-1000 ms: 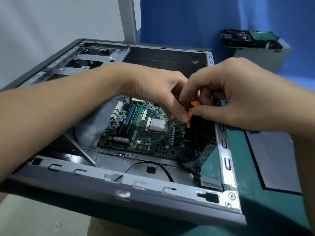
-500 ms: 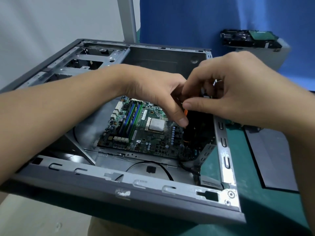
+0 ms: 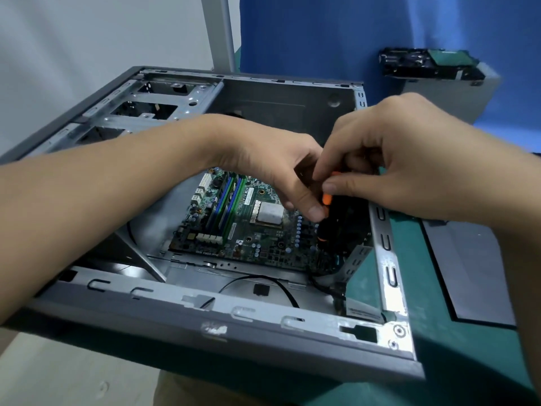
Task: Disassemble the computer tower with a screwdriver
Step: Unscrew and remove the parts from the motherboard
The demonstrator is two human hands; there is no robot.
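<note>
Head view shows a black and orange plastic-handled screwdriver (image 3: 328,230) standing almost upright inside the open grey metal computer tower (image 3: 205,312), close to the tower's right wall and over the right edge of the green rectangular motherboard (image 3: 248,230). The tip of the screwdriver is hidden in shadow, so I cannot tell what it touches.

Both hands hold the tool. The left hand (image 3: 272,168) reaches across the tower from the left and grips the handle, with the thumb pressed on its side. The right hand (image 3: 395,159) comes from the right and pinches the upper end of the handle between the thumb and the curled fingers.

The tower lies on its side, with the open face up, at the near left part of the green worktop (image 3: 453,361). A thin black cable (image 3: 281,285) curves on the tower floor in front of the motherboard.

Just beside the tower, toward the right edge of the worktop, lies a flat grey rectangular panel (image 3: 468,268). Near the far right corner stands a pale grey box (image 3: 450,95) with a dark drive unit (image 3: 424,63) on top of it. Behind the worktop hangs a blue cloth backdrop (image 3: 322,33).
</note>
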